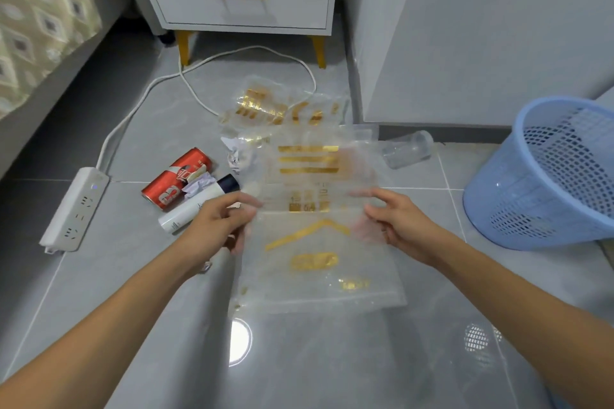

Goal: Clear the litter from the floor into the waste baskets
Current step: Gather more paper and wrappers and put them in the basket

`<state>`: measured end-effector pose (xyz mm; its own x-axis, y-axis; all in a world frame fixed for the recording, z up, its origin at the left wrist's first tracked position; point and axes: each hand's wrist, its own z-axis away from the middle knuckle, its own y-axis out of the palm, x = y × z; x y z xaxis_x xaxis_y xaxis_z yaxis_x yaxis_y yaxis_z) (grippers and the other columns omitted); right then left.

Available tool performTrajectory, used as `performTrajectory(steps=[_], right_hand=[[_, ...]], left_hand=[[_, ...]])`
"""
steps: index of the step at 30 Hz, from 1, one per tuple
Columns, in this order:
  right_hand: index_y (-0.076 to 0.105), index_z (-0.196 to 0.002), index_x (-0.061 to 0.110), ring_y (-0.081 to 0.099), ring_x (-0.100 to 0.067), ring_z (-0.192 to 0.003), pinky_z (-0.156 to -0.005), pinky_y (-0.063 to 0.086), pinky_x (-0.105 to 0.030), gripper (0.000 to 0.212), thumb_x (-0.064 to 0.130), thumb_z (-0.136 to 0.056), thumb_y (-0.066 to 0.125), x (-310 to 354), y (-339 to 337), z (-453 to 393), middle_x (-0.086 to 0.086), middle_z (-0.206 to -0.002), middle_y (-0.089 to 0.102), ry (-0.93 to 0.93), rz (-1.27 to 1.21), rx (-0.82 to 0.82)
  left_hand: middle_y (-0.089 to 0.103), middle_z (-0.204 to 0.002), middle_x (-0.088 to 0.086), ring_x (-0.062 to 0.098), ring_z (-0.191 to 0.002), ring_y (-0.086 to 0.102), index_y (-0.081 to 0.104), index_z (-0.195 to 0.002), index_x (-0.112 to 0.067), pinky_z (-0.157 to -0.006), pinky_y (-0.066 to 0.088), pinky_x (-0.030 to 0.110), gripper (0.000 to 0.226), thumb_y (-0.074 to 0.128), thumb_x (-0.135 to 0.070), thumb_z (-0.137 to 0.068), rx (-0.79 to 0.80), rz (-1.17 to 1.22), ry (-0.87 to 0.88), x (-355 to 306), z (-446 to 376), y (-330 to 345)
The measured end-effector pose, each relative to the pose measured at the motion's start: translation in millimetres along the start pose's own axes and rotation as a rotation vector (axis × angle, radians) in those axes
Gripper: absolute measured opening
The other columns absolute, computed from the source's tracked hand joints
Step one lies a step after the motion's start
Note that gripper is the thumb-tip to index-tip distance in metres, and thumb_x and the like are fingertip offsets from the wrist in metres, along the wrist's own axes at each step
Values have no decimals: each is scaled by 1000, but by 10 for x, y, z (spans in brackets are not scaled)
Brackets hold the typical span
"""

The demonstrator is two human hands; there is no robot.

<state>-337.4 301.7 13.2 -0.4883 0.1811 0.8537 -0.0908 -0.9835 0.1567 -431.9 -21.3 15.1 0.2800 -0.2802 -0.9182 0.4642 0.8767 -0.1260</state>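
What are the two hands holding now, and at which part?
Both hold one clear plastic bag with gold print: the left hand grips its left edge, the right hand its right edge, about mid-height.

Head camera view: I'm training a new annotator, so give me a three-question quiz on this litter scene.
1. True or false: both hands hold the clear plastic bag.
2. The blue waste basket stands on which side: A left, B right?
3. What red item lies beside the white bottle?

Key: 1 true, the left hand and right hand grip its sides. 2 B. 3 the red can.
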Motion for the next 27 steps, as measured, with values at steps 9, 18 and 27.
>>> performTrajectory(steps=[9, 18, 27], right_hand=[[74, -93, -3, 71, -22, -79, -72, 58, -30, 42, 33, -100, 55, 164, -22, 43, -18, -93, 71, 25, -112, 33], [68, -125, 24, 74, -24, -84, -70, 55, -32, 39, 23, -88, 81, 386, 229, 80, -18, -97, 76, 112, 606, 368], [75, -113, 16, 69, -36, -110, -104, 46, -65, 38, 28, -79, 86, 226, 187, 71, -22, -124, 69, -8, 125, 30]], left_hand=[[69, -113, 12, 34, -100, 60, 74, -106, -11, -85, 48, 44, 34, 42, -18, -95, 116, 394, -91, -191, 60, -49], [60, -111, 21, 30, -86, 60, 60, -135, -39, -81, 56, 43, 61, 77, -4, -87, 204, -66, 184, -619, 27, 157], [65, -121, -4, 15, -106, 67, 42, -150, -28, -85, 59, 41, 72, 70, -56, -89, -107, -116, -18, -532, 92, 165]])
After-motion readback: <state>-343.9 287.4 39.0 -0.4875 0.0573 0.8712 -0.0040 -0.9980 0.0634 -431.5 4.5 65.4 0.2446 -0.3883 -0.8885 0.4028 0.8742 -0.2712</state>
